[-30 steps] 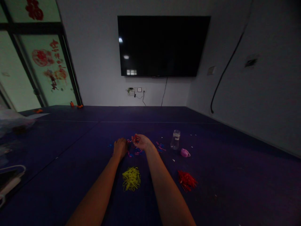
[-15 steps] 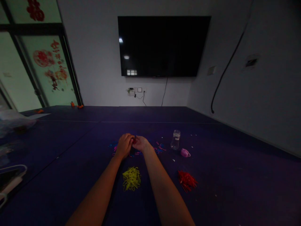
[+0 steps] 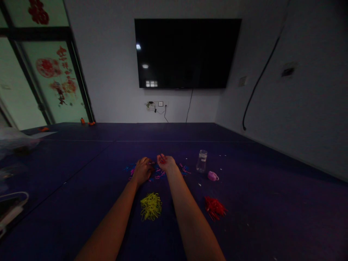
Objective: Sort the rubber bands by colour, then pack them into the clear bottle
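Both of my hands reach out over a scatter of small pink and blue clips (image 3: 159,174) on a dark blue table (image 3: 258,203). My left hand (image 3: 141,169) rests knuckles up among the clips, its fingers curled down onto them. Slightly raised beside it, my right hand (image 3: 165,162) has its fingers pinched on a small red piece. Between my forearms lies a pile of yellow clips (image 3: 150,206). A pile of red clips (image 3: 214,208) lies to the right of my right arm.
A small clear bottle (image 3: 202,161) stands right of the hands, with a pink cap (image 3: 212,176) lying beside it. A black screen (image 3: 187,52) hangs on the far wall. Plastic bags (image 3: 13,143) and a white object (image 3: 12,206) sit at the left edge.
My hands met half a second ago and have since parted. The left hand went down onto the clips and the right hand lifted a little with the red piece.
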